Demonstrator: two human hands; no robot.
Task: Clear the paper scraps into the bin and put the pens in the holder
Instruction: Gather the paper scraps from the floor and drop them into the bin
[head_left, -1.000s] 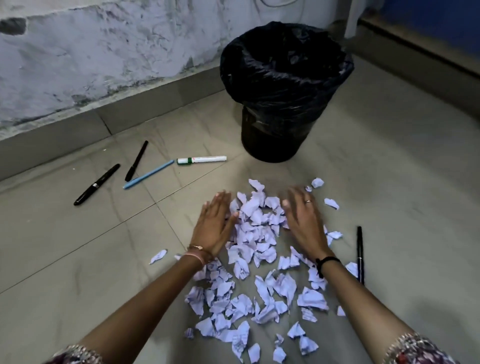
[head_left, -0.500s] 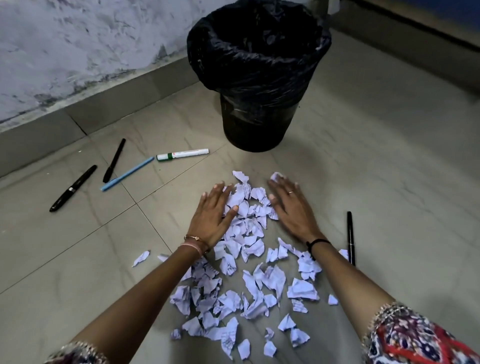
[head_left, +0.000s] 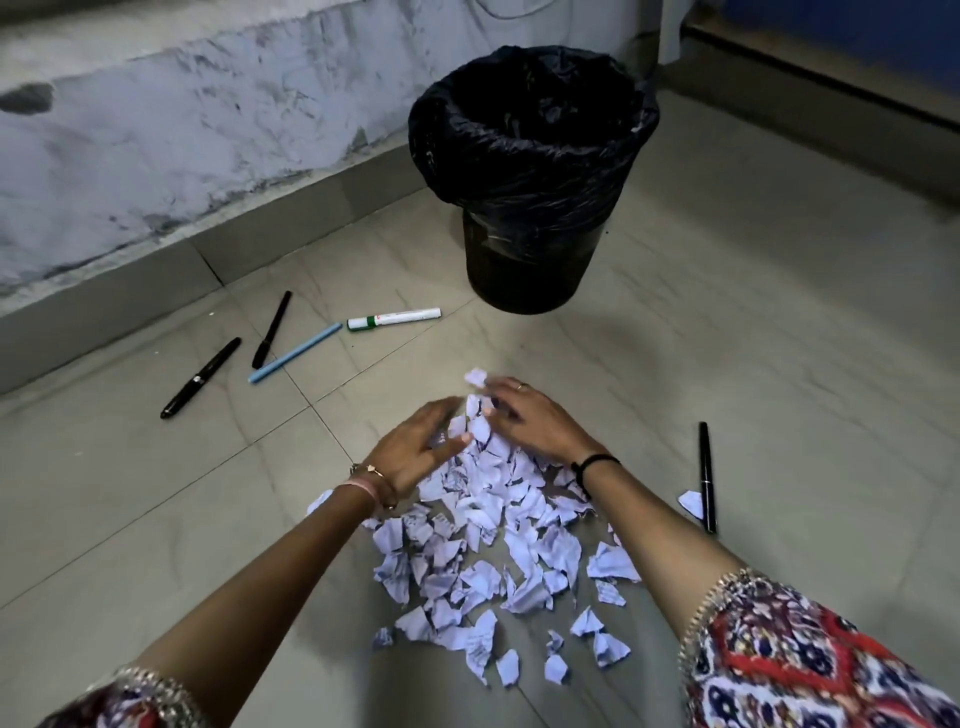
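Nearest me, torn paper scraps (head_left: 483, 566) lie scattered on the tiled floor (head_left: 779, 364). My left hand (head_left: 415, 457) and right hand (head_left: 530, 421) rest open, palms inward, cupping the far end of the pile; neither grips anything. I judge the scraps light, limp and prone to spilling: best scooped from both sides. Five pens remain on the floor. Beyond stands the lined bin (head_left: 535, 176). No holder visible.

head-worn view, angled steeply down, close over floor (head_left: 779, 364)
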